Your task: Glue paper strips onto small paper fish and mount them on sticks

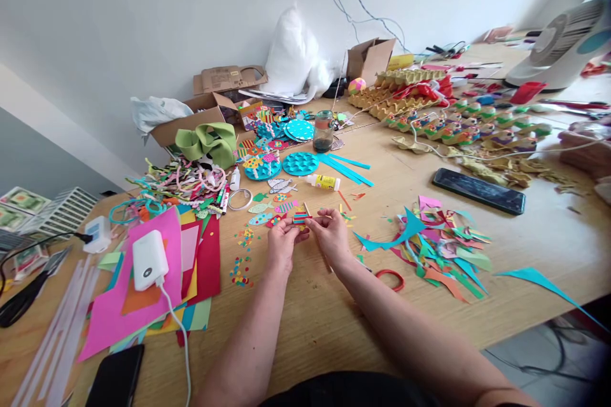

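My left hand point(282, 243) and my right hand point(333, 236) meet over the table, fingertips pinched on a small striped paper cutout point(300, 219) in blue and red. Under my right hand lies a thin stick point(327, 263), partly hidden by the fingers. Just beyond my hands are several patterned paper fish point(260, 219) and a yellow-labelled glue bottle point(325, 182) on its side. Small coloured paper dots point(240, 272) are scattered left of my left hand. Red-handled scissors point(390, 280) rest by my right forearm, their blades mostly hidden.
Paper scraps point(443, 248) and a phone point(478, 191) lie to the right. Coloured sheets point(157, 248) carry a white power bank point(149, 259) with a cable at left. Egg cartons point(401, 102), a glass jar point(323, 131) and a fan point(563, 44) stand farther back. Another person's hand point(587, 147) is at right.
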Available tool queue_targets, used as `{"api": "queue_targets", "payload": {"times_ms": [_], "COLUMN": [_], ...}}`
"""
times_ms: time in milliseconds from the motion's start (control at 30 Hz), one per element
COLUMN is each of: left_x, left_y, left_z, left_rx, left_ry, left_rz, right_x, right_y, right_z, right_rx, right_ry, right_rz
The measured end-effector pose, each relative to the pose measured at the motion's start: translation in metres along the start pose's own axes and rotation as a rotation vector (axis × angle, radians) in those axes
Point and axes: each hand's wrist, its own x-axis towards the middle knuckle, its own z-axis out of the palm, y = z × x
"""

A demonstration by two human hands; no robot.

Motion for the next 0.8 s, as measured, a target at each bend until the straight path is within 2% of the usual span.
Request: {"api": "queue_targets", "payload": {"times_ms": [800], "left_x": [-0.0013], "left_y": [0.0048], "left_z": [0.0005], "left_rx": [-0.07], "left_ry": [-0.012], "left_rz": [-0.083], "right_x": [-0.0002], "right_y": [-0.0013], "right_z": [-0.0001], "right_rx": [-0.004], "right_ry": [0.011], "right_rz": [0.009]}}
